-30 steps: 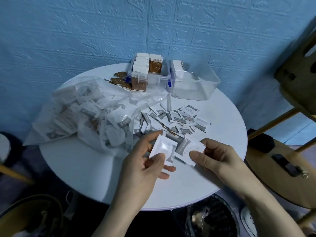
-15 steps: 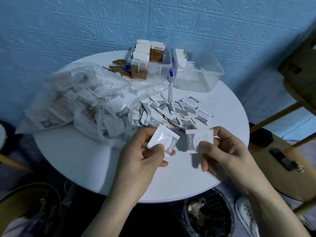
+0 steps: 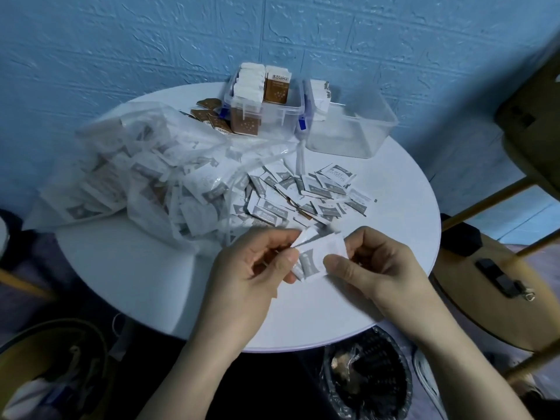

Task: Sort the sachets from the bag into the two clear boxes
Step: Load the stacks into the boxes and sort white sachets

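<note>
Now right hand (image 3: 375,268) brings its small white paper sachet (image 3: 321,256) against left hand's (image 3: 251,268) pinched stack (both pinching, low centre); batch grows, clear plastic boxes (image 3: 357,128) wait at twelve o'clock.

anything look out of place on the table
A few brown sachets lie loose on the table left of the fuller clear box, not in it. White sachets spill from the bag, still unsorted.

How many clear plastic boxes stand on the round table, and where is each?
2. The left box stands at the table's far edge, packed with upright brown and white sachets. The right box stands beside it, mostly bare, with a few white sachets at its left end.
</note>
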Available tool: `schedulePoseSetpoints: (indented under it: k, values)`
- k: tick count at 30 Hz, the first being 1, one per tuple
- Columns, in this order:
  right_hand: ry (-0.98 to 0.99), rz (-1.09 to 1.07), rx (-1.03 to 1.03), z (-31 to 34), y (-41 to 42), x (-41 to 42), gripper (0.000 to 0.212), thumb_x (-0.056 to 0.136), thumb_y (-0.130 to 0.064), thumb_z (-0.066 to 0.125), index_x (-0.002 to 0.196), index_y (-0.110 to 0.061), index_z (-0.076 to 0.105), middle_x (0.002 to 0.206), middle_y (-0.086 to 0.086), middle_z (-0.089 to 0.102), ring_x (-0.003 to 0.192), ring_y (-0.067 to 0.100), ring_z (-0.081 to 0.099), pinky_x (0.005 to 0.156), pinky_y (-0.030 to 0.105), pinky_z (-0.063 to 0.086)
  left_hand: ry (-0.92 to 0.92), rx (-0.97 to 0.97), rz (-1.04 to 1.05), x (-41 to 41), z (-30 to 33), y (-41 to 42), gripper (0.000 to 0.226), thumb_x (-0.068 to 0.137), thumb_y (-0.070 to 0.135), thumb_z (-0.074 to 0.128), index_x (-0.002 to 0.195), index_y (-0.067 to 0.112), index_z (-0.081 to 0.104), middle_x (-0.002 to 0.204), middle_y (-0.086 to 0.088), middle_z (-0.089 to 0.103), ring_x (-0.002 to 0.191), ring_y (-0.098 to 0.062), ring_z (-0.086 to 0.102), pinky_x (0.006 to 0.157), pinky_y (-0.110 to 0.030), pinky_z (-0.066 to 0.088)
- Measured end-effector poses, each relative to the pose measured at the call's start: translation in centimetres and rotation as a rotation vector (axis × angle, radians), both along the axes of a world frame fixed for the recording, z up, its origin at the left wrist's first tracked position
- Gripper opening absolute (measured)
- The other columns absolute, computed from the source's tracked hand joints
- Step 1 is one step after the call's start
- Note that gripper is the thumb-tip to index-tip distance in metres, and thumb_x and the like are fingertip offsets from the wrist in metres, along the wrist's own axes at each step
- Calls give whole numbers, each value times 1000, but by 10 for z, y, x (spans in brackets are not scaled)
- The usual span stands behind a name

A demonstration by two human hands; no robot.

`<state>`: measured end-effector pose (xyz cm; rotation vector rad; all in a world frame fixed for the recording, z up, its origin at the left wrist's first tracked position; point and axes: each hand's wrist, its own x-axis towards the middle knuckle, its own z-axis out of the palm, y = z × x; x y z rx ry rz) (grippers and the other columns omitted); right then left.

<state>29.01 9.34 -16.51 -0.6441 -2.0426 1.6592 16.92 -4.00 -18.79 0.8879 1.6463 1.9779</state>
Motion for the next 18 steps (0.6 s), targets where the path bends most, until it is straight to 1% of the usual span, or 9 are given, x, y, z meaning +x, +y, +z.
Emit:
schedulePoseSetpoints:
  k: [2,4,6,9,11,13,15,16,18]
  values:
    - [-44,-6,106,-4,-2,-1,37,74,-34,80,72,-7,54,60,11,44,56,16,37,53,29,30,47,-9,-2,0,-3,0,15,77,27,75,92,25,73,76,-5,66,61,-6,60,55,-14,43]
    - [-64,-24,218,-7,-5,-2,32,75,-32,82,72,-13,56,59,-1,47,54,10,38,52,27,32,155,-55,32,1,-5,1,24,71,38,73,94,30,72,84,3,66,67,-5,59,63,-15,44]
    - [-68,-71,363,-7,-7,-4,31,73,-33,83,79,-23,55,66,-5,54,54,7,41,53,25,35,327,-104,89,2,-2,1,20,73,32,74,92,29,72,82,17,58,65,2,52,63,-11,40]
    - [-47,-80,559,-7,-4,-4,36,72,-43,79,95,-33,53,85,-10,54,64,13,48,58,17,37,622,-197,172,2,8,-3,16,78,23,69,93,24,71,78,23,47,62,7,45,60,-7,35]
    - [-28,-23,668,-10,-3,-4,24,78,-44,73,87,-33,53,83,-14,50,68,9,49,60,13,34,741,-251,164,2,14,-3,20,79,24,66,99,28,67,83,22,48,66,7,43,62,-11,38]
    - [-66,-2,775,-14,-2,-3,27,84,-50,66,76,-33,46,79,-18,44,72,4,47,60,14,34,775,-280,141,1,16,-1,32,78,23,66,108,34,60,88,20,52,70,6,43,65,-15,41]
    - [-124,9,892,-17,1,-3,33,85,-57,57,73,-30,44,78,-21,38,75,1,43,61,19,37,702,-282,113,1,13,-1,47,78,18,73,114,40,53,87,25,53,73,8,48,66,-11,40]
    - [-152,28,918,-18,3,-2,36,85,-60,55,73,-27,46,78,-22,37,76,1,42,62,21,38,656,-291,103,1,10,-2,54,77,14,76,115,42,51,84,29,53,75,8,51,67,-10,40]
    - [-200,80,850,-16,8,0,40,83,-66,53,76,-26,53,80,-21,43,79,2,46,65,20,39,625,-323,99,2,5,-4,56,75,10,80,113,42,53,81,35,53,73,8,54,65,-6,39]
